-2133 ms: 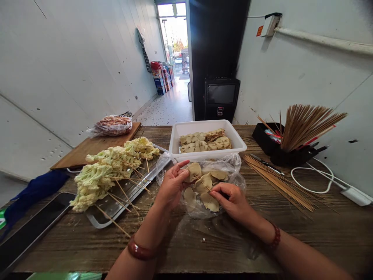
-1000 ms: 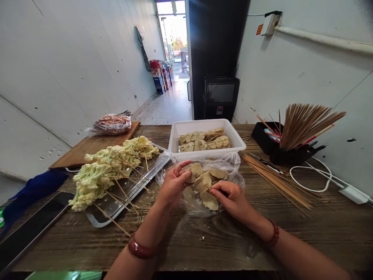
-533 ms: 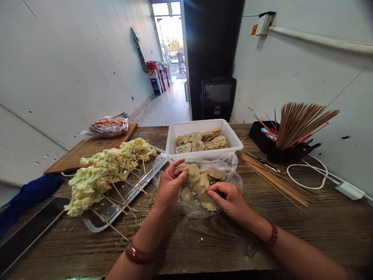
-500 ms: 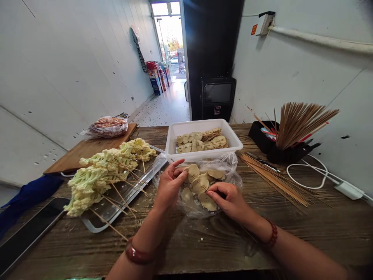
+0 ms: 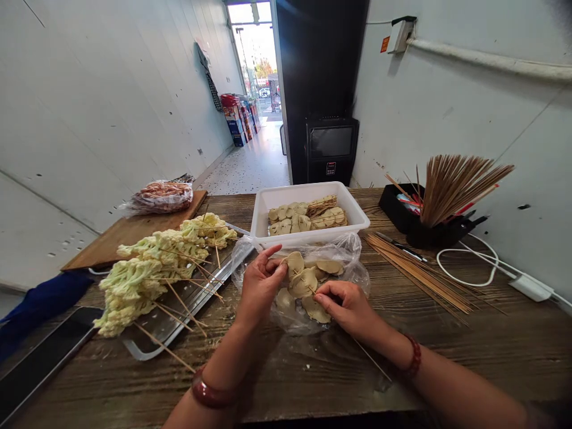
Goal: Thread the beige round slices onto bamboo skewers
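Observation:
My left hand pinches the edge of a pale, round, flat slice between thumb and forefinger, its other fingers raised. A thin bamboo skewer passes through my right hand, whose thumb and fingers are closed on it. The skewer's front end is in a second slice, which overlaps the first one. Below both hands, more loose slices lie on a clear plastic bag spread open on the wooden table.
Behind the bag stands a white plastic tub holding skewered slices. Left are cauliflower skewers on a metal tray, a cutting board and a phone. Right lie loose skewers beside black holders and a white cable.
The whole view has shifted slightly left. Both hands keep their grip, and more of the skewer's rear end shows below my right hand.

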Available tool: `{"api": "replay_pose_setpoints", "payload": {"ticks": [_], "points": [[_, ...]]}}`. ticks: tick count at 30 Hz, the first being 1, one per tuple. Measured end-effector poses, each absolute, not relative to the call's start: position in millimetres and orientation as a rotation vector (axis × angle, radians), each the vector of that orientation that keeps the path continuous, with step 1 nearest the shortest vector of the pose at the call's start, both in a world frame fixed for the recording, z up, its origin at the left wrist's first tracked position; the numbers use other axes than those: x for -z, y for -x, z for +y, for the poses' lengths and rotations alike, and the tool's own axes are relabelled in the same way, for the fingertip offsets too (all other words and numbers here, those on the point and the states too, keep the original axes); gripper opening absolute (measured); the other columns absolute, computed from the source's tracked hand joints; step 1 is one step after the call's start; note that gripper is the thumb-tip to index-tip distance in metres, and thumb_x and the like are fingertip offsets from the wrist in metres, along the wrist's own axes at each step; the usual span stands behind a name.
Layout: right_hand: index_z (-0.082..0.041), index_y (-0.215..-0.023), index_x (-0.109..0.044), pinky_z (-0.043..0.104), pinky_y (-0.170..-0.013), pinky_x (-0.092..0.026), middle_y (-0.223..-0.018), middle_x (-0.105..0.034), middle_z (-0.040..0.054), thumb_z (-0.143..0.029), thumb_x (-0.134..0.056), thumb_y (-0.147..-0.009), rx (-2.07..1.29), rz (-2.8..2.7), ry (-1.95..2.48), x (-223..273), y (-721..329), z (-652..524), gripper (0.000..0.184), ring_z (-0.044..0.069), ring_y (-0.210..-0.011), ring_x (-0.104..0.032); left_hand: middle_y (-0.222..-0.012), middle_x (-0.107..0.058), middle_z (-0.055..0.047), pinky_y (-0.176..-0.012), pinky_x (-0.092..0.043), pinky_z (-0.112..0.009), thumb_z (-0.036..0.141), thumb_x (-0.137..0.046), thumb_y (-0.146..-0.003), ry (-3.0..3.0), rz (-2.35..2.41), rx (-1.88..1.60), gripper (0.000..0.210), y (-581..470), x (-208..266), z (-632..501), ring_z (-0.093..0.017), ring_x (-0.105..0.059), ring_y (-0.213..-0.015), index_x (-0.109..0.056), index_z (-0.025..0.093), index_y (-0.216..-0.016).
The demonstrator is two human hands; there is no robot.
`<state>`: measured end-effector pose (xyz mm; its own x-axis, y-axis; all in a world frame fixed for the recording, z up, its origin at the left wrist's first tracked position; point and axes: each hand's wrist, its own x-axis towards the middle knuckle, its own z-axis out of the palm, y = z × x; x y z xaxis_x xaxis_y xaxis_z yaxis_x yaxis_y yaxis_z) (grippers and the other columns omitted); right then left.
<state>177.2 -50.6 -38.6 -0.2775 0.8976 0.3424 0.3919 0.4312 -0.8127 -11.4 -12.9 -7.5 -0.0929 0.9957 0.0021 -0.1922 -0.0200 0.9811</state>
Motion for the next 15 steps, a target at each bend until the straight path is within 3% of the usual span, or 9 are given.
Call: {"api": "replay_pose_setpoints", "payload": {"ticks": [15], "points": [[-0.016,-0.071,-0.067,0.023,-0.055,-0.040,-0.062,-0.066,0.0004,-0.018,-0.057,-0.088,-0.850,-1.815,1.121,37.4,-174.6,-52.9,0.019,0.013,-0.056,-0.057,-0.075,-0.070,0.000,-0.064,-0.046,-0.022,0.025,-0.076,-0.070,-1.086,1.144,-1.400,0.051,11.5,12.2,-11.9,-0.012,-0.062,-0.067,-0.061,0.014,-0.118]]}}
